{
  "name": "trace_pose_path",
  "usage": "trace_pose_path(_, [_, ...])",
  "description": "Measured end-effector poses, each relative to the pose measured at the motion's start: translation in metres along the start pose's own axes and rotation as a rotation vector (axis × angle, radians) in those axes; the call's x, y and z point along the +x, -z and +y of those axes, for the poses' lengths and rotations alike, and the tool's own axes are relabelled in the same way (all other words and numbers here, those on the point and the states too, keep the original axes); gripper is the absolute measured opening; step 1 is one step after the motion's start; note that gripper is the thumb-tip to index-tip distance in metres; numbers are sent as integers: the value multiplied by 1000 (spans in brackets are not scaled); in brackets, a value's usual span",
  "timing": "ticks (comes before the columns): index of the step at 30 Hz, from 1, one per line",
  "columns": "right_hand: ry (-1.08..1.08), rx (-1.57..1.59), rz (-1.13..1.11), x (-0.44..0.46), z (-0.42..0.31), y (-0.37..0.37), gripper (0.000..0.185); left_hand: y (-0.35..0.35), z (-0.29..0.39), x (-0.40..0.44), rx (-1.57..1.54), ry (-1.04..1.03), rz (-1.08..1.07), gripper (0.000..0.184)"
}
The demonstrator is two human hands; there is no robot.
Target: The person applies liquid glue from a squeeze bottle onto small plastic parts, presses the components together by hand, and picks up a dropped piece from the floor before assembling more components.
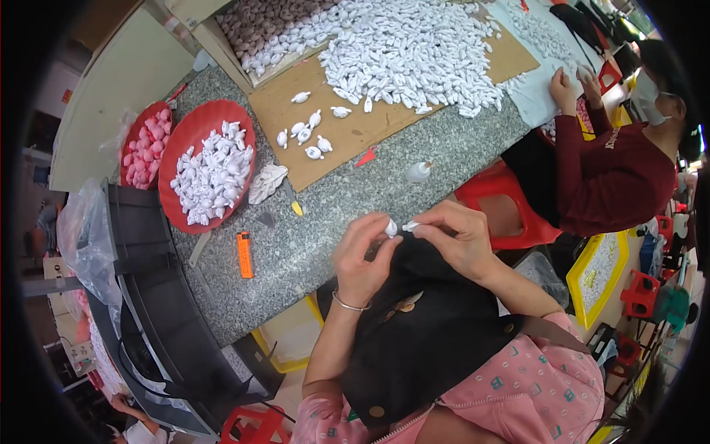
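Observation:
Just over the edge of the speckled stone worktop (318,222), my left hand (361,255) pinches a small rounded white piece (390,229) between thumb and fingers. Facing it, my right hand (460,240) pinches a narrower small white piece (410,226). A short gap separates the two pieces. On the worktop beyond my hands stands a small translucent bottle (418,172) with a nozzle. Several loose rounded white pieces (314,118) lie on the brown cardboard (296,169), near a large heap of small white pieces (414,55).
At left are a red bowl (168,194) of white pieces, another red bowl (124,137) of pink pieces, an orange lighter (245,255), a yellow-tipped tool (296,207) and a crumpled cloth (266,183). A masked person (621,170) sits at right, near a red stool (510,203).

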State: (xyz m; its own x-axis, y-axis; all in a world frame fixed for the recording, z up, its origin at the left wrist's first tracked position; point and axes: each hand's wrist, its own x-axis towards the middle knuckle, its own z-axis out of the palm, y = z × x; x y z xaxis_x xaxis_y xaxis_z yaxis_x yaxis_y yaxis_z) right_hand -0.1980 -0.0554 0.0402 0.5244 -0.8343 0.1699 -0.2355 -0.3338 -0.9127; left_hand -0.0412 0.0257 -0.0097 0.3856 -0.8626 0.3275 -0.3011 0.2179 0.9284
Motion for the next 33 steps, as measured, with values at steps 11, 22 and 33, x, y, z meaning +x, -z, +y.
trace_pose_path(11, [-215, 259, -130, -1, 10, -3, 9, 0, 4, -1, 232, -196, -93, 34])
trace_pose_path(22, [-18, 258, -146, -7, 14, -3, 12, 13, 3, -8, -757, 516, -234, 32])
trace_pose_path(33, [19, 171, -192, -4, 14, -1, 10, 16, 3, -7, -390, 355, -212, 26])
